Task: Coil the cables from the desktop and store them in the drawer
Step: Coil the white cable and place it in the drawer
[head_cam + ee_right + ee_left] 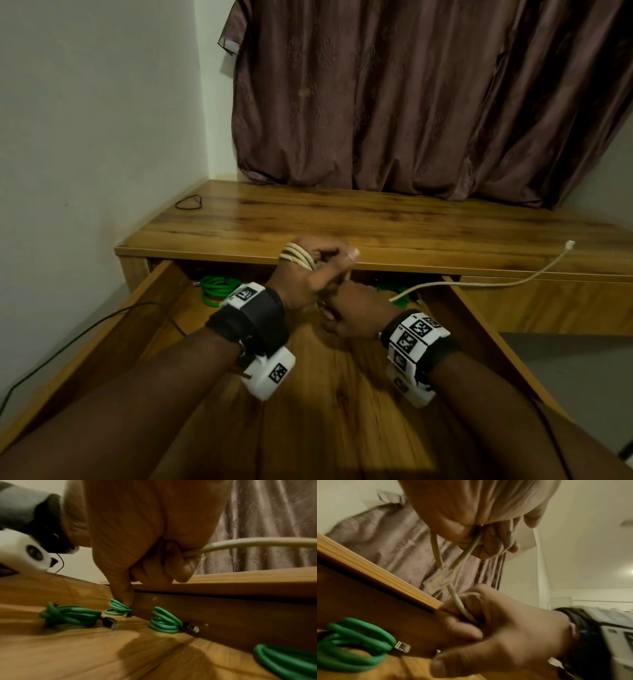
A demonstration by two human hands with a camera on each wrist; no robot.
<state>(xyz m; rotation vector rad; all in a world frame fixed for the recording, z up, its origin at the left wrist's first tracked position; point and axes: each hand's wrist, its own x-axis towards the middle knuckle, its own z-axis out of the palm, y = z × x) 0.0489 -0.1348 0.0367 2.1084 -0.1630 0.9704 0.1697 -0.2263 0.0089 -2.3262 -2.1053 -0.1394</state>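
A cream network cable [479,284] trails from my hands to its clear plug [570,245] on the desktop [342,219]. Several loops of it [297,257] are wound round my left hand [322,262], which grips them above the open drawer [342,394]. In the left wrist view the left hand [488,536] holds the strands and the cable's other clear plug [439,580] dangles below. My right hand [352,310] sits just under the left and pinches the free run of cable [248,542] in its curled fingers [181,566].
Several green coiled cables [72,615] [164,623] [215,287] lie at the back of the drawer. A thin black cable loop [188,202] lies on the desktop's far left corner. Another black wire [85,329] crosses the drawer's left wall. A curtain [411,102] hangs behind the desk.
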